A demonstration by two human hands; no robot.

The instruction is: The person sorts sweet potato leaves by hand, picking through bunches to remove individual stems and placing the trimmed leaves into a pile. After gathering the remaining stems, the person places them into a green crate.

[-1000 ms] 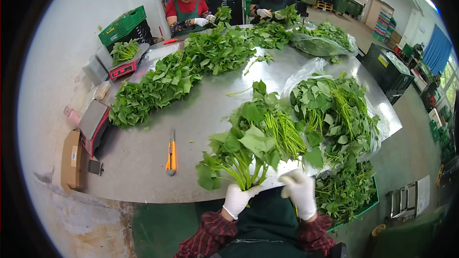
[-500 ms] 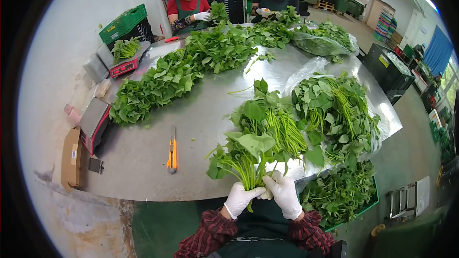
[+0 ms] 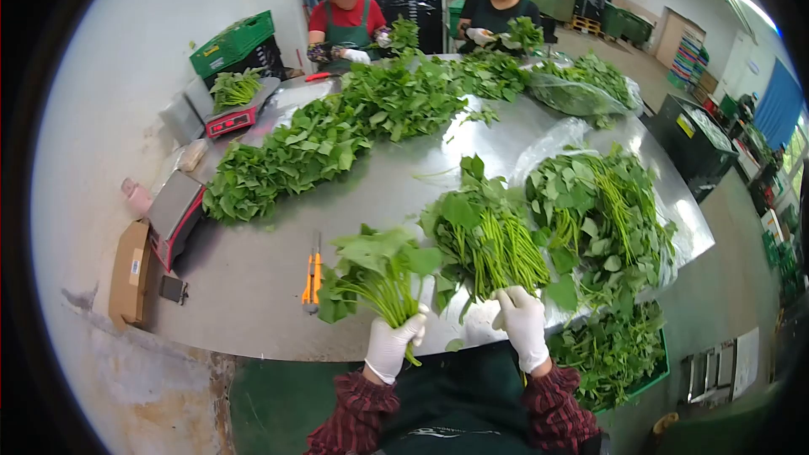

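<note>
A bunch of leafy greens (image 3: 379, 274) with long green stems stands upright in my left hand (image 3: 393, 347), whose white-gloved fingers are wrapped round the lower stems. The cut ends stick out below the fist. My right hand (image 3: 522, 329), also gloved, is at the stem ends of a heap of leafy greens (image 3: 497, 244) on the table. Its fingers are bent and pinched against those stems; the exact grip is partly hidden. An orange box cutter (image 3: 313, 278) lies to the left of the held bunch.
The metal table (image 3: 253, 303) bears a long row of greens (image 3: 295, 156) and another heap on plastic (image 3: 602, 219). Scales (image 3: 175, 211) stand along the left edge. A green crate of greens (image 3: 611, 354) is low at my right. Two co-workers (image 3: 345, 25) handle greens across the table.
My hands have moved apart. The left carried its bunch left and up, off the heap's front; the right let go of the bunch and moved to the heap's stem ends. The view shifted slightly.
</note>
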